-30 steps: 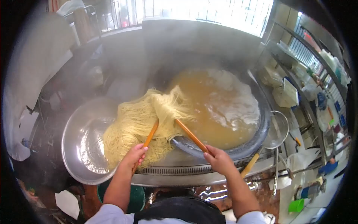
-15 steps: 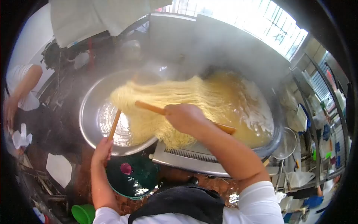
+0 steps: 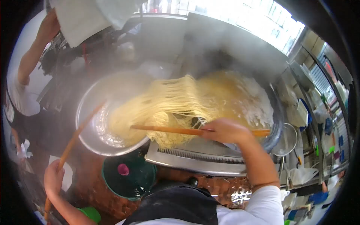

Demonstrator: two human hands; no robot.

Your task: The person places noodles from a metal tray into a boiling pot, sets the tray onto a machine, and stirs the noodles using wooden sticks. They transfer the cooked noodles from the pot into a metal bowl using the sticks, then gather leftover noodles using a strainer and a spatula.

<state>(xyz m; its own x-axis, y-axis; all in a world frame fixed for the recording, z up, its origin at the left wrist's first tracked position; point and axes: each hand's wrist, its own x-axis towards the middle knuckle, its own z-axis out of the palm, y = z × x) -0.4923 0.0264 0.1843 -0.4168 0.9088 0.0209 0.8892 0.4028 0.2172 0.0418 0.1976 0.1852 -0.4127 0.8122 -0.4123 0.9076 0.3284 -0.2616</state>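
Note:
A long mass of yellow noodles (image 3: 165,93) stretches from a wide metal bowl (image 3: 84,140) on the left to a large pot of bubbling yellowish water (image 3: 243,101) on the right. Some strands hang over the metal ledge between them. My left hand (image 3: 53,176) is closed round a long wooden stick (image 3: 73,140), whose far end slants over the bowl, apart from the noodles. In my right hand (image 3: 227,131) I grip a second wooden stick (image 3: 168,129), lying nearly level across the front of the noodles. Steam blurs the far side.
Below the bowl stands a dark green tub (image 3: 140,178) of water with a pink cup (image 3: 123,169). A strainer (image 3: 287,139) sits right of the pot, near crowded shelves. At the far left, another person's arm (image 3: 33,48) reaches up to a hanging pale cloth (image 3: 80,22).
My left hand has moved left and down, drawing its stick off the noodles. My right hand has shifted right and down, its stick now nearly level. The other person's arm has risen.

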